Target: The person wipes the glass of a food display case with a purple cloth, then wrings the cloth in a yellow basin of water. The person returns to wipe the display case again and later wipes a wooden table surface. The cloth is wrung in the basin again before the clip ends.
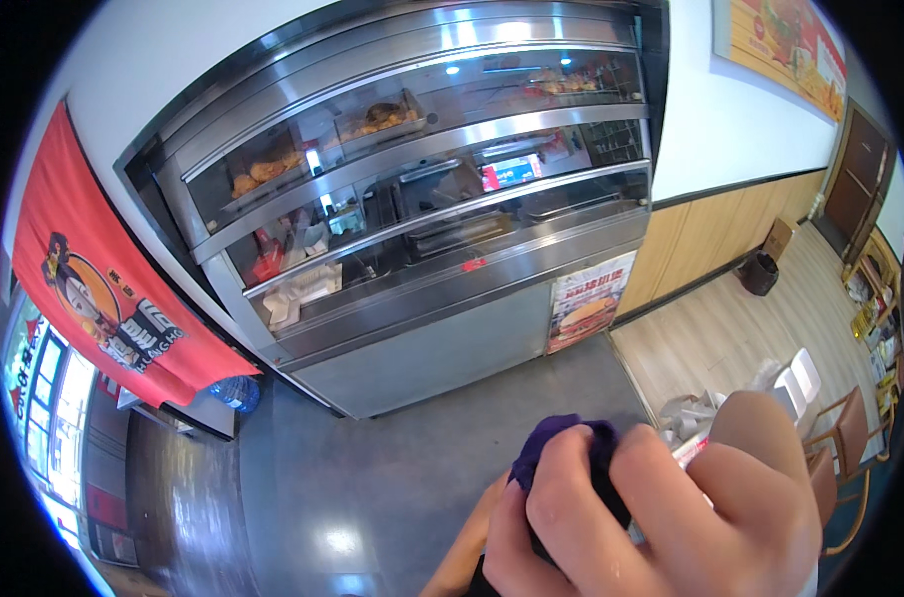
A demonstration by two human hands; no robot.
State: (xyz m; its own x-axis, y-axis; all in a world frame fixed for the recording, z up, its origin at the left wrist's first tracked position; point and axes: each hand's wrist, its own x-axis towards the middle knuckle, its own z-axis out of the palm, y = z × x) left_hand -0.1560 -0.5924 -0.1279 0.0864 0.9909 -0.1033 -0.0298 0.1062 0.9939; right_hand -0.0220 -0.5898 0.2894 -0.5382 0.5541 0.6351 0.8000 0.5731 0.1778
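Observation:
My right hand (pixel 690 515) is large and close to the camera at the lower right, its fingers curled over a bunched dark purple cloth (pixel 549 440). Black material shows between the fingers. A bare forearm (pixel 463 548), seemingly my left, rises from the bottom edge towards the cloth; the hand at its end is hidden behind my right hand and the cloth, so its grip cannot be made out. Beyond the hands stands a steel and glass food display cabinet (pixel 422 298) holding fried food (pixel 269 172) on its upper shelf and metal trays (pixel 459 231) lower down.
White bags (pixel 683 418) and an open white takeaway box (pixel 799 380) lie behind my right hand. Wooden chairs (pixel 843 429) stand at the right, with a black bin (pixel 759 273) farther back. At the left, a red curtain (pixel 108 283) hangs near a blue water bottle (pixel 237 393).

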